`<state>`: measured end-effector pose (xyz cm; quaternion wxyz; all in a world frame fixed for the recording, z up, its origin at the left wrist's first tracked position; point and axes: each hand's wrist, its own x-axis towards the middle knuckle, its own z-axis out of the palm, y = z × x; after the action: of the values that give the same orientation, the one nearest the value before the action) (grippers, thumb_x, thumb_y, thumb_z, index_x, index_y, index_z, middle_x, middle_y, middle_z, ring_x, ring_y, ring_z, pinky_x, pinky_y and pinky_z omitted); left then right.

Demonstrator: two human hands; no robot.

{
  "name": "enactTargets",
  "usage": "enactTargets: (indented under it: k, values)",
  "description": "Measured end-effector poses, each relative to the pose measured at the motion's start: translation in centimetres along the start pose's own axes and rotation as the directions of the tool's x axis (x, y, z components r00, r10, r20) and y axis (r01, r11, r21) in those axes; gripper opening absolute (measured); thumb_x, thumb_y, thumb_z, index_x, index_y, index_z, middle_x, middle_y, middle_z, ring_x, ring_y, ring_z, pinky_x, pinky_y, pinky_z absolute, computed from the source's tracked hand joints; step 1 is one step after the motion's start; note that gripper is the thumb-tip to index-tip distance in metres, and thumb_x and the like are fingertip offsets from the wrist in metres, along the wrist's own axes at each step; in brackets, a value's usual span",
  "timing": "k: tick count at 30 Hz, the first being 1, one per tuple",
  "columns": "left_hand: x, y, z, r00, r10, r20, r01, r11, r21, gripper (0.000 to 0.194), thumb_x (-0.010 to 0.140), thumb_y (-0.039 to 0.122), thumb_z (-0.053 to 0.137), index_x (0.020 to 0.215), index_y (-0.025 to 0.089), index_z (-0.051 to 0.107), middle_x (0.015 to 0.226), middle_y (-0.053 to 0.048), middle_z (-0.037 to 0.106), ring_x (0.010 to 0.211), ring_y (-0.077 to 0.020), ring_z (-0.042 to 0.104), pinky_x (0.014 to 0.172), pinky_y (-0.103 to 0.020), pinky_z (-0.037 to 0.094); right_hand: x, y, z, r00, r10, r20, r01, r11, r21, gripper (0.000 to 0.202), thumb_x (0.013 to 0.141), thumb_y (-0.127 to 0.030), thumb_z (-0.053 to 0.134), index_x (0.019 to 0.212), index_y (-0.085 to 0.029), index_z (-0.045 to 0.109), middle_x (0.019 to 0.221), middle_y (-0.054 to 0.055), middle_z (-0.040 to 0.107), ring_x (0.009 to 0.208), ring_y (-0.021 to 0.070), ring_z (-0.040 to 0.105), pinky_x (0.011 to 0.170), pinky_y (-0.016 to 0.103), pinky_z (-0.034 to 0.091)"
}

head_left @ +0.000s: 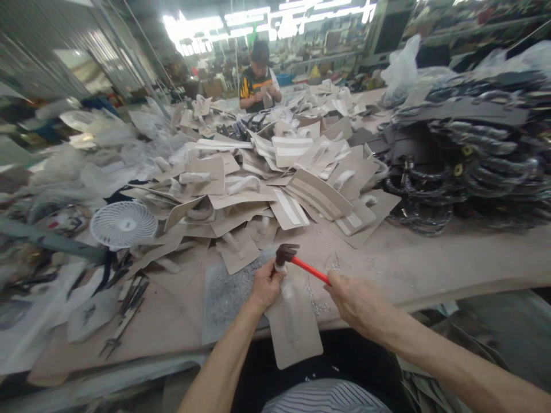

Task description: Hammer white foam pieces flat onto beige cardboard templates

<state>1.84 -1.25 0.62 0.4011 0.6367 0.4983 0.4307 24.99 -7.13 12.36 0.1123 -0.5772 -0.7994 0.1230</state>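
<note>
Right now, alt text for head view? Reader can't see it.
A right hand grips a red-handled hammer, its head beside the left hand, which holds a beige panel overhanging the table. More panels lie heaped behind; a co-worker is beyond.

We have a wide table (434, 267) with a dull beige top, its near edge running just below our left hand (265, 287) and right hand (355, 301). A grey slab (220, 304) lies flat on it beside our left hand, dark-speckled across its face. Well left of that hand we see slim metal tools (124, 318). Small pale bits (317, 308) are scattered just beside our right hand. Ahead of both, beige panels (245, 198) lie heaped loosely; farther right, dark pieces (473, 149) are stacked high.
</note>
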Motion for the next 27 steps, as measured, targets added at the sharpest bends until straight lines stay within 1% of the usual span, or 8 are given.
enactTargets:
  k: [6, 9, 11, 13, 16, 19, 22, 27]
  values:
    - [0.0, -0.3, 0.0, 1.000, 0.008, -0.013, -0.009, 0.997, -0.074, 0.019, 0.078, 0.024, 0.066, 0.095, 0.019, 0.071, 0.088, -0.003, 0.072, 0.080, -0.0186, 0.065, 0.076, -0.027, 0.049, -0.8, 4.3, 2.1, 0.950, 0.248, 0.189, -0.236, 0.968, -0.082, 0.025, 0.100, -0.036, 0.038, 0.100, -0.018, 0.055, 0.074, 0.007, 0.067, 0.060, 0.0173, 0.056, 0.056, 0.029, 0.023]
    - [0.1, -0.3, 0.1, 0.999, -0.029, -0.021, 0.027, 0.993, -0.116, 0.019, 0.076, 0.026, 0.069, 0.093, 0.018, 0.071, 0.088, -0.004, 0.073, 0.081, -0.0188, 0.067, 0.077, -0.028, 0.051, -1.0, 5.0, 3.4, 0.946, 0.288, 0.148, -0.268, 0.953, -0.144, 0.025, 0.098, -0.034, 0.043, 0.103, -0.015, 0.059, 0.091, 0.013, 0.068, 0.077, 0.0228, 0.062, 0.064, 0.031, 0.035]
    - [0.2, -0.3, 0.2, 0.997, -0.068, -0.047, 0.060, 0.987, -0.149, 0.024, 0.073, 0.028, 0.074, 0.093, 0.017, 0.070, 0.087, -0.004, 0.073, 0.080, -0.0190, 0.068, 0.077, -0.028, 0.053, -0.9, 4.0, 4.4, 0.974, 0.226, 0.022, -0.222, 0.969, -0.109, 0.027, 0.095, -0.034, 0.050, 0.110, -0.013, 0.060, 0.110, 0.018, 0.065, 0.096, 0.0281, 0.062, 0.079, 0.037, 0.043]
    - [0.4, -0.3, 0.3, 0.992, -0.113, -0.064, 0.098, 0.975, -0.198, 0.030, 0.070, 0.031, 0.078, 0.095, 0.017, 0.069, 0.088, -0.005, 0.074, 0.080, -0.0190, 0.069, 0.077, -0.029, 0.054, -0.6, 1.5, 5.4, 0.988, 0.141, -0.066, -0.138, 0.989, 0.046, 0.040, 0.093, -0.039, 0.053, 0.124, -0.014, 0.054, 0.124, 0.018, 0.059, 0.110, 0.0298, 0.059, 0.091, 0.041, 0.045]
    - [0.6, -0.3, 0.3, 0.985, -0.162, -0.066, 0.139, 0.952, -0.273, 0.034, 0.069, 0.033, 0.079, 0.097, 0.016, 0.068, 0.090, -0.005, 0.074, 0.081, -0.0182, 0.069, 0.078, -0.029, 0.055, 0.0, -3.5, 7.1, 0.999, 0.033, 0.036, -0.041, 0.969, 0.246, 0.054, 0.093, -0.046, 0.051, 0.138, -0.016, 0.044, 0.120, 0.015, 0.063, 0.103, 0.0277, 0.064, 0.086, 0.040, 0.050]
    - [0.9, -0.4, 0.2, 0.963, -0.243, -0.117, 0.187, 0.914, -0.359, 0.037, 0.071, 0.038, 0.079, 0.096, 0.014, 0.066, 0.090, -0.006, 0.074, 0.082, -0.0180, 0.071, 0.079, -0.029, 0.056, 0.5, -7.1, 8.7, 0.977, 0.041, 0.211, -0.081, 0.979, 0.187, 0.041, 0.095, -0.027, 0.040, 0.132, -0.011, 0.049, 0.102, 0.016, 0.070, 0.088, 0.0282, 0.069, 0.074, 0.039, 0.051]
    - [0.8, -0.7, -0.1, 0.901, -0.349, -0.258, 0.191, 0.852, -0.487, 0.044, 0.071, 0.046, 0.078, 0.096, 0.014, 0.062, 0.090, -0.008, 0.073, 0.081, -0.0189, 0.072, 0.078, -0.031, 0.057, 0.6, -7.5, 9.1, 0.961, 0.118, 0.249, -0.168, 0.968, 0.189, 0.033, 0.092, -0.017, 0.037, 0.118, -0.010, 0.056, 0.091, 0.016, 0.071, 0.082, 0.0268, 0.070, 0.071, 0.036, 0.049]
    - [-0.1, -1.3, -0.9, 0.888, -0.304, -0.344, 0.157, 0.905, -0.395, 0.051, 0.074, 0.044, 0.075, 0.110, 0.014, 0.057, 0.093, -0.011, 0.074, 0.084, -0.0219, 0.073, 0.077, -0.031, 0.057, 1.6, -4.7, 5.7, 0.954, 0.299, 0.030, -0.276, 0.830, 0.484, 0.039, 0.094, -0.027, 0.039, 0.128, -0.016, 0.052, 0.095, 0.012, 0.072, 0.086, 0.0238, 0.068, 0.076, 0.034, 0.049]
